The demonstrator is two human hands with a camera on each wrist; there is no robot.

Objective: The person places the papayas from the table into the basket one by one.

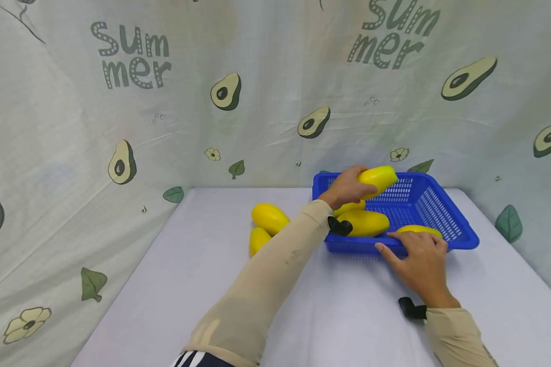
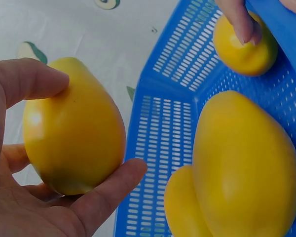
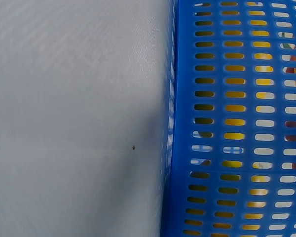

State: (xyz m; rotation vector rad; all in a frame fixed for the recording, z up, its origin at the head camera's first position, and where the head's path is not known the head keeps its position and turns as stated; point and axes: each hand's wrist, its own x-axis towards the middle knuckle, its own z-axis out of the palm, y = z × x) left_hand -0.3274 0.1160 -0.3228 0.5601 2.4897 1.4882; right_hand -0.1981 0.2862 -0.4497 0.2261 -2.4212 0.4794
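My left hand (image 1: 352,186) grips a yellow mango (image 1: 379,178) above the back left of a blue plastic basket (image 1: 459,224). In the left wrist view the thumb lies on one side of this mango (image 2: 74,133) and the fingers support it from beneath. Two more mangoes lie in the basket's left part, a large one (image 1: 365,223) partly covering a second (image 1: 351,208). At the front rim, my right hand (image 1: 420,260) rests its fingertips on another mango (image 1: 420,229) inside the basket, its thumb apart on the outer side of the rim.
Two mangoes, one behind (image 1: 270,218) and one in front (image 1: 258,240), lie on the white-covered table (image 1: 188,285) left of the basket, partly behind my left sleeve. A printed cloth (image 1: 266,61) hangs behind the table. The basket's slotted wall (image 3: 237,173) fills the right wrist view's right side.
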